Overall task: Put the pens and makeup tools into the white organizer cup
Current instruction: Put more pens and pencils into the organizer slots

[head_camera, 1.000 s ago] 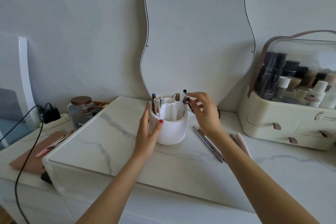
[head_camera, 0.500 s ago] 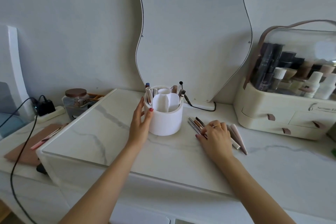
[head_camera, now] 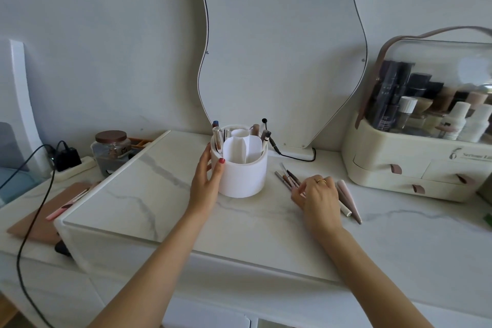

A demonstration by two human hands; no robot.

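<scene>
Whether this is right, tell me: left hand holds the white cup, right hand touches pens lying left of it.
Wrong: the head view shows the pens right of the white cup, not left; left hand holds it, right hand touches them.

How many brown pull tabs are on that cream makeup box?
3 brown pull tabs on the cream plastic cosmetics box: left tab on an upper drawer, right tab on the next upper drawer, lower tab on the bottom drawer. More may lie past the picture's edge.

Soft daylight, wide-angle edge distortion
</scene>
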